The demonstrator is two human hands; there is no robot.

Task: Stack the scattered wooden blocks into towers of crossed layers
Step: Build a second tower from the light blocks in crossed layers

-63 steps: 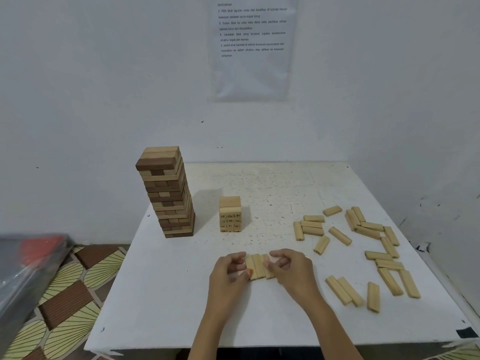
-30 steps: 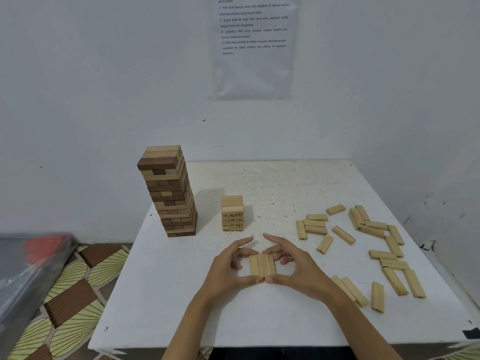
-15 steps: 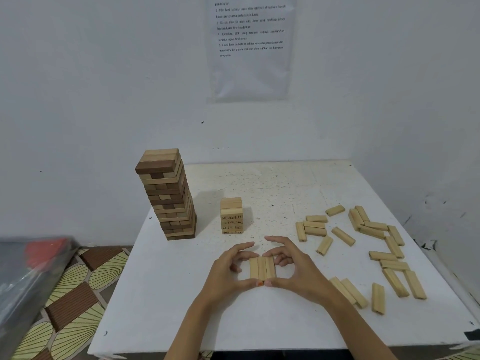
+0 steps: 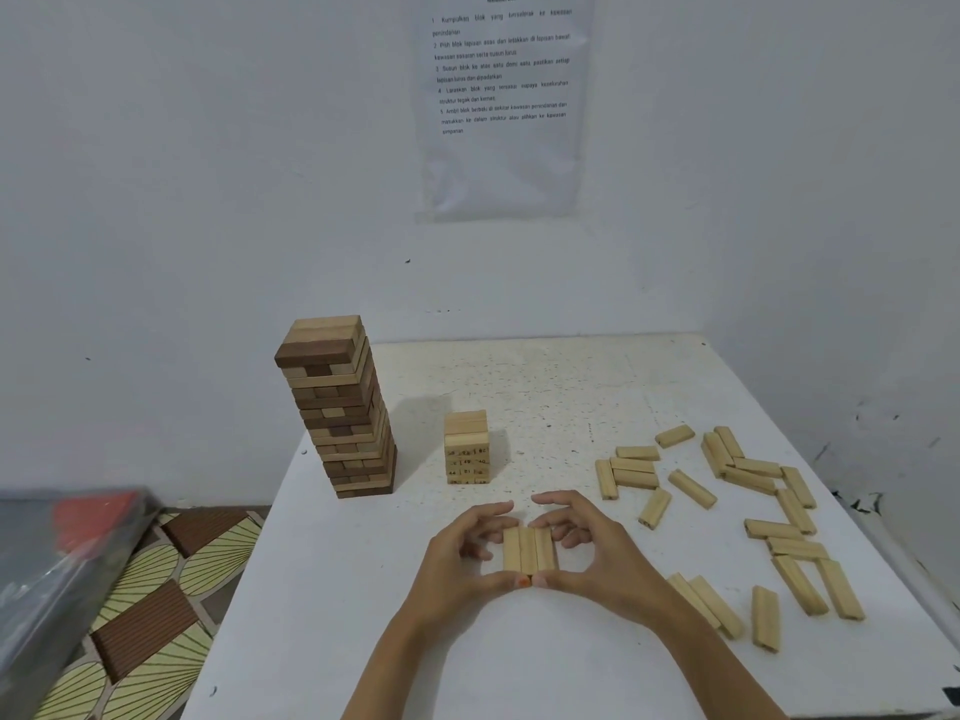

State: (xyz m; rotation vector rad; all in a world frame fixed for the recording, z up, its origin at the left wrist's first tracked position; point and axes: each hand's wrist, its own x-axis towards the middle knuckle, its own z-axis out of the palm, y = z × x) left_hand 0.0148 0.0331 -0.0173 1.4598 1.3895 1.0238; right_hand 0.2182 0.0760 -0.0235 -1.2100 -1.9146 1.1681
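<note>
The person is squeezing a row of three blocks between both hands on the white tabletop. The left hand is curling round the row's left side and the right hand round its right side, so the grip is pinching the row from both flanks. The two thumbs are meeting tip to tip at the end of the row nearest the person, while the forefingers are arching over its far end with a gap between them. The three blocks are lying flat, side by side, with their long edges touching. Just beyond the grip, a short pale tower is standing upright, with printed numbers showing on its lower layers. Farther beyond and to the left of the grip, a tall tower of mixed dark and light wood is standing near the tabletop's left edge. To the right of the grip, loose blocks are lying scattered, several of them touching. A printed sheet is hanging on the wall beyond the grip.
</note>
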